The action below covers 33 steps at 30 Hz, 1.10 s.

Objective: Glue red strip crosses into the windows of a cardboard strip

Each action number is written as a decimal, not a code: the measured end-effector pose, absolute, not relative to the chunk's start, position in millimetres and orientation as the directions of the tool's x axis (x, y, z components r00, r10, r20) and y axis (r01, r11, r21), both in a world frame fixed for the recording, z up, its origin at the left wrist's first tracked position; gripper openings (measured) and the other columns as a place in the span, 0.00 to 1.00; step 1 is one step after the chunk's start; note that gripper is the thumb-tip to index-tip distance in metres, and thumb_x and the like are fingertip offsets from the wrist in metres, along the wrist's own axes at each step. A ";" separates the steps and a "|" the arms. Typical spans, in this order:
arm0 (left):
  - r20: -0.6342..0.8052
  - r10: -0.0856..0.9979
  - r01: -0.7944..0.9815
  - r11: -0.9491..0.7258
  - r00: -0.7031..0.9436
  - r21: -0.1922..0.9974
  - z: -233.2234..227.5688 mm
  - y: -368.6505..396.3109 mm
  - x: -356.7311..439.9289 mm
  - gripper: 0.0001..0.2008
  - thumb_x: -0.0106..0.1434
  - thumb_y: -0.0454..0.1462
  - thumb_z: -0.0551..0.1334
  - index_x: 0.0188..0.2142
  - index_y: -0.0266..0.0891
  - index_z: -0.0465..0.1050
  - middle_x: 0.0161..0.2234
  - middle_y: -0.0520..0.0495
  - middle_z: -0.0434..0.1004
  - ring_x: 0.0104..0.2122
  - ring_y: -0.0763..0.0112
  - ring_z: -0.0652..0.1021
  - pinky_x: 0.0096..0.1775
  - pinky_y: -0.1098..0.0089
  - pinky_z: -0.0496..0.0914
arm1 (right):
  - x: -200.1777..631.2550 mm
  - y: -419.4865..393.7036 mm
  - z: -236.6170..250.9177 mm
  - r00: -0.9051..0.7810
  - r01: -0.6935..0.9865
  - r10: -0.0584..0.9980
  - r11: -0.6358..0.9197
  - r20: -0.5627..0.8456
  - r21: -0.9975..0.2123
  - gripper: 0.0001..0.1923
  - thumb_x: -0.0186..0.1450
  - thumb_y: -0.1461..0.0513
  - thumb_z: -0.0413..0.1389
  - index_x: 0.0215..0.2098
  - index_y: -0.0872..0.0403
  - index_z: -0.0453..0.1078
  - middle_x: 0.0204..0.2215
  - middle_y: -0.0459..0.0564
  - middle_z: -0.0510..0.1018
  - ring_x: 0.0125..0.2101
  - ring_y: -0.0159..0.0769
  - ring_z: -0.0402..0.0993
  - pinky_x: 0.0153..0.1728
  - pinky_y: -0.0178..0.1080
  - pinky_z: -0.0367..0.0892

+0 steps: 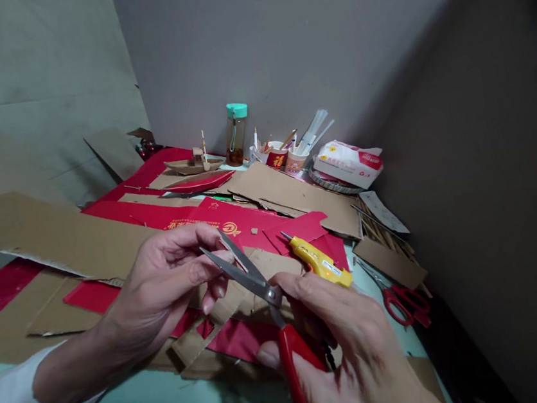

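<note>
My right hand (357,346) grips red-handled scissors (283,329) whose steel blades are spread apart and point up-left. My left hand (171,284) pinches something small at the blade tips between thumb and fingers; the piece is too small to make out. Under both hands lie cut strips of brown cardboard (240,295) and red printed card (236,341).
A yellow glue gun (319,262) lies just right of the blades. A second pair of red scissors (406,302) rests at the right. Large cardboard sheets (49,233) cover the left. At the back stand a cardboard boat model (195,164), a bottle (236,134), cups of tools (287,157) and a tissue pack (348,161).
</note>
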<state>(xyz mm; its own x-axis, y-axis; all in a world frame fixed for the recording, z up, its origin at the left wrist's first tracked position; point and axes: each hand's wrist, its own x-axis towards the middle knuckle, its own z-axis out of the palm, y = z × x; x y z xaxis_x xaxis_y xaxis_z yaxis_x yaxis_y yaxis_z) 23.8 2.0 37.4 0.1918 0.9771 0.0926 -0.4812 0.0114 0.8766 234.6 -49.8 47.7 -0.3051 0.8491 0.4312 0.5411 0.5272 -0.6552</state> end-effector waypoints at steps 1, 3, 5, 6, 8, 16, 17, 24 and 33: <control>0.093 0.976 -0.485 0.015 0.198 0.874 37.8 2.1 23.7 0.10 0.52 0.36 0.82 0.29 0.39 0.85 0.20 0.53 0.82 0.15 0.78 0.76 0.15 0.83 0.72 | 235.0 -50.2 47.1 -0.300 0.546 0.852 0.523 0.430 -0.655 0.12 0.60 0.63 0.68 0.43 0.51 0.78 0.30 0.43 0.82 0.30 0.37 0.81 0.24 0.35 0.68; 0.097 0.972 -0.490 0.020 0.213 0.871 38.8 2.4 23.5 0.11 0.50 0.38 0.83 0.30 0.39 0.85 0.21 0.52 0.83 0.15 0.75 0.79 0.16 0.82 0.73 | 235.6 -51.3 46.3 -0.300 0.554 0.851 0.524 0.432 -0.648 0.12 0.62 0.62 0.67 0.45 0.50 0.78 0.31 0.42 0.83 0.30 0.37 0.82 0.27 0.35 0.71; 0.098 0.968 -0.488 0.027 0.230 0.872 39.4 2.4 23.1 0.12 0.50 0.38 0.83 0.30 0.40 0.85 0.21 0.51 0.85 0.16 0.71 0.82 0.17 0.79 0.76 | 236.1 -52.3 46.2 -0.317 0.547 0.848 0.529 0.424 -0.649 0.12 0.63 0.62 0.67 0.45 0.49 0.78 0.32 0.42 0.83 0.31 0.36 0.82 0.30 0.35 0.73; 0.099 0.967 -0.489 0.029 0.235 0.872 39.4 2.3 22.8 0.12 0.50 0.39 0.84 0.30 0.39 0.86 0.21 0.50 0.85 0.17 0.68 0.83 0.17 0.78 0.77 | 236.6 -52.7 46.4 -0.324 0.545 0.851 0.525 0.414 -0.653 0.11 0.63 0.63 0.67 0.44 0.49 0.78 0.33 0.42 0.84 0.31 0.36 0.82 0.30 0.35 0.74; 0.102 0.966 -0.491 0.029 0.238 0.870 38.8 1.9 22.4 0.12 0.49 0.39 0.84 0.30 0.39 0.86 0.20 0.49 0.85 0.17 0.66 0.84 0.18 0.77 0.78 | 237.8 -53.0 47.2 -0.333 0.557 0.858 0.514 0.392 -0.652 0.10 0.63 0.64 0.65 0.43 0.49 0.77 0.32 0.43 0.83 0.31 0.36 0.82 0.31 0.35 0.75; 0.134 0.967 -0.490 -0.010 0.218 0.872 41.8 -0.2 24.3 0.12 0.49 0.38 0.84 0.29 0.40 0.86 0.21 0.51 0.85 0.15 0.67 0.83 0.19 0.77 0.79 | 241.1 -52.1 50.5 -0.326 0.577 0.802 0.588 0.500 -0.567 0.06 0.63 0.61 0.64 0.38 0.46 0.75 0.26 0.41 0.81 0.24 0.36 0.79 0.22 0.36 0.69; 0.132 0.968 -0.488 -0.011 0.214 0.873 42.6 -0.6 24.4 0.13 0.48 0.38 0.84 0.29 0.40 0.86 0.21 0.51 0.85 0.15 0.67 0.83 0.19 0.77 0.79 | 240.6 -51.8 50.6 -0.324 0.565 0.799 0.593 0.506 -0.574 0.06 0.62 0.61 0.65 0.38 0.46 0.75 0.25 0.40 0.80 0.23 0.36 0.78 0.22 0.36 0.69; 0.108 0.980 -0.407 -0.032 0.166 0.913 44.0 -2.4 21.2 0.13 0.47 0.40 0.84 0.28 0.41 0.86 0.19 0.50 0.83 0.15 0.69 0.81 0.19 0.77 0.77 | 240.7 -51.7 52.4 -0.330 0.521 0.802 0.595 0.498 -0.612 0.09 0.62 0.64 0.65 0.38 0.45 0.74 0.28 0.39 0.83 0.24 0.35 0.79 0.23 0.35 0.70; 0.106 0.979 -0.404 -0.026 0.176 0.915 42.7 -0.7 21.5 0.11 0.48 0.39 0.84 0.28 0.41 0.86 0.20 0.51 0.83 0.15 0.70 0.81 0.19 0.76 0.78 | 242.2 -54.1 50.2 -0.345 0.535 0.807 0.589 0.480 -0.606 0.12 0.59 0.66 0.65 0.39 0.45 0.75 0.27 0.38 0.83 0.24 0.34 0.80 0.24 0.35 0.70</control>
